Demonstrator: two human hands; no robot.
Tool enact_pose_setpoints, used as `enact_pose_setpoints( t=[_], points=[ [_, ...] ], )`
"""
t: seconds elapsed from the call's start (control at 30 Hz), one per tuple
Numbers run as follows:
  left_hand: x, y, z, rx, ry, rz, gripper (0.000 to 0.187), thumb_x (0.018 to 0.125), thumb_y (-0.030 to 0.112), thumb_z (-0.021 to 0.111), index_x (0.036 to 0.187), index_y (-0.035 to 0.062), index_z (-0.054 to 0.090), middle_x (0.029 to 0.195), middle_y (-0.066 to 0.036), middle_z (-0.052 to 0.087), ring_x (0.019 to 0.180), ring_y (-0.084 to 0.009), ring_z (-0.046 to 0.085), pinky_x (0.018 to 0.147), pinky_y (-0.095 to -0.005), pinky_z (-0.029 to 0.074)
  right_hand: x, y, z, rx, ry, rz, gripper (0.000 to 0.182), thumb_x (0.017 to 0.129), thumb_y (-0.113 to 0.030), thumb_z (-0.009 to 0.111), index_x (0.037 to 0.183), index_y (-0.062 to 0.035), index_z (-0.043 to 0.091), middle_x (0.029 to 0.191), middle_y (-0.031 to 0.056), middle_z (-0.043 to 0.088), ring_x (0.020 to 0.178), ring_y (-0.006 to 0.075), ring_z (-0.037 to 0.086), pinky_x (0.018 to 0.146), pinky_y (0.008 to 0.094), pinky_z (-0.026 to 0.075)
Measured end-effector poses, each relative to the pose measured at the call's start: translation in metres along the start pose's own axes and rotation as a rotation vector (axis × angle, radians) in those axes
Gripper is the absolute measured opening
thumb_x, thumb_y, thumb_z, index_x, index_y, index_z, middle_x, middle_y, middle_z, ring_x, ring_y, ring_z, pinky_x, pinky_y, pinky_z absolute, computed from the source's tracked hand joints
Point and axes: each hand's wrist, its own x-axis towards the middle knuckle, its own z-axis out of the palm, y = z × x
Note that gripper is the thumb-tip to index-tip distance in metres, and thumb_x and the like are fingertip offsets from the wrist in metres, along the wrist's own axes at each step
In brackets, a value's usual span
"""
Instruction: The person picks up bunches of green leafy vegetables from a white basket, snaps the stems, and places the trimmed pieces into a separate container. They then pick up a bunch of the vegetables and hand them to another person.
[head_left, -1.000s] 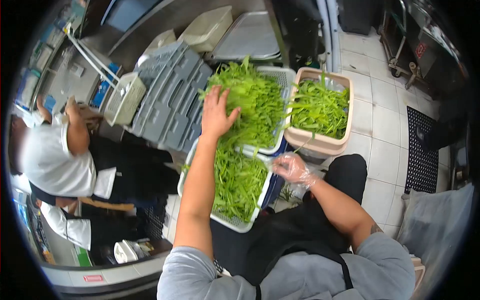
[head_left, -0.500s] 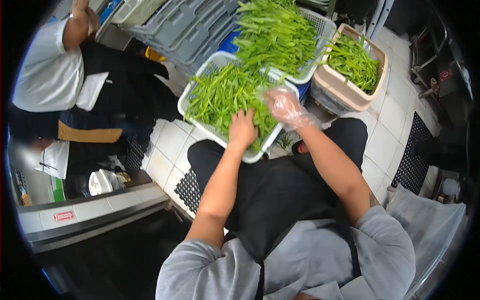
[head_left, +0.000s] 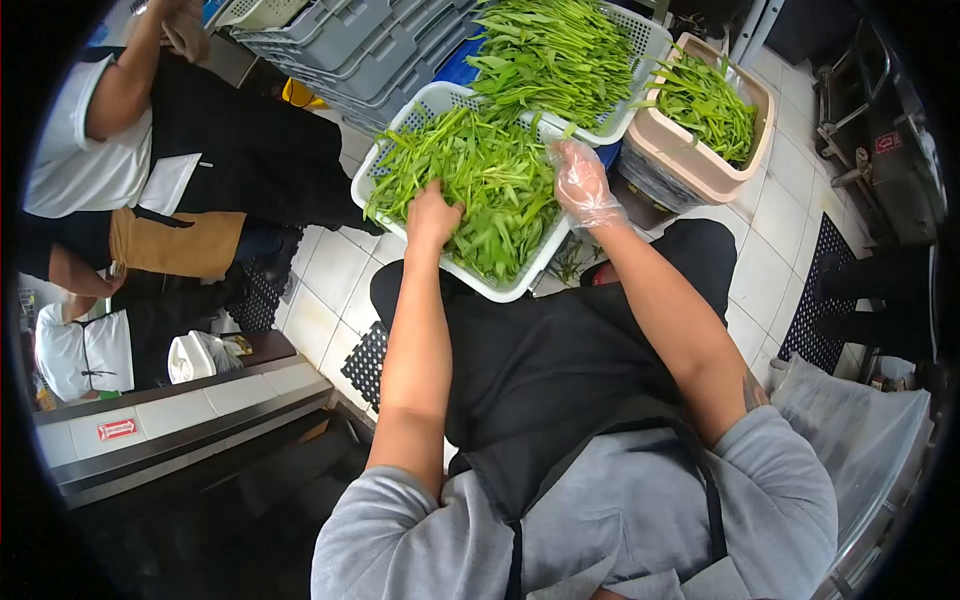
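Observation:
A white perforated basket (head_left: 508, 292) full of leafy green vegetables (head_left: 490, 185) stands in front of my knees. My left hand (head_left: 433, 217) is bare and dips into the greens at the basket's near left side. Its fingers bend into the leaves, their tips partly hidden. On the right, my right hand (head_left: 582, 187) wears a clear plastic glove and is by the basket's right rim, at the edge of the greens. Its fingers are curled; whatever lies in them is hidden.
Behind is a second basket (head_left: 655, 42) of long green stems (head_left: 555, 60). A beige bin (head_left: 690, 165) holding greens stands to the right. Stacked grey crates (head_left: 350, 50) are at the back left. Co-workers in black aprons (head_left: 255, 140) stand on the left. Loose leaves lie on the tiled floor (head_left: 325, 285).
My left hand has moved left across the greens. My right hand has shifted slightly right to the basket's rim. A co-worker at the left has raised an arm and shifted.

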Motion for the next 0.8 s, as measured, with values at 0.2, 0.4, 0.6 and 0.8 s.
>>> enact_pose_setpoints(
  t=[0.2,0.4,0.6,0.8],
  points=[
    [-0.027,0.053,-0.01,0.008,0.374,0.427,0.045,0.087,0.014,0.069,0.13,0.0053,0.061,0.127,-0.018,0.062,0.121,-0.0389,0.055,0.106,-0.0488,0.043,0.002,0.002,0.0,-0.227,0.002,-0.074,0.034,0.081,0.003,0.055,0.113,-0.0025,0.065,0.102,0.0208,0.068,0.099,0.0419,0.065,0.089,0.046,0.054],
    [-0.023,0.075,0.041,0.386,-0.087,0.458,0.076,0.084,0.036,0.076,0.152,0.019,0.046,0.156,-0.021,0.041,0.148,-0.0426,0.03,0.116,-0.0613,0.031,0.008,-0.003,-0.009,-0.094,-0.03,0.065,0.037,0.086,-0.002,0.051,0.12,-0.0023,0.064,0.111,0.0238,0.069,0.105,0.0408,0.066,0.094,0.0454,0.053],
    [-0.027,0.078,0.057,0.485,-0.317,0.243,0.093,0.076,0.036,0.082,0.156,0.0209,0.038,0.156,-0.022,0.041,0.141,-0.044,0.042,0.109,-0.0603,0.041,0.026,0.024,-0.016,0.429,-0.121,0.485,0.033,0.101,-0.021,0.056,0.121,0.0046,0.062,0.109,0.0129,0.07,0.102,0.023,0.068,0.093,0.034,0.051],
    [0.011,0.064,0.028,0.066,-0.333,0.206,0.071,0.072,0.019,0.074,0.141,0.0124,0.056,0.125,-0.025,0.067,0.114,-0.0422,0.065,0.098,-0.047,0.053,0.022,0.015,-0.011,0.34,0.013,0.418,0.027,0.092,-0.02,0.057,0.111,-0.0047,0.069,0.103,0.0211,0.072,0.098,0.0377,0.069,0.089,0.0418,0.052]
  ],
)
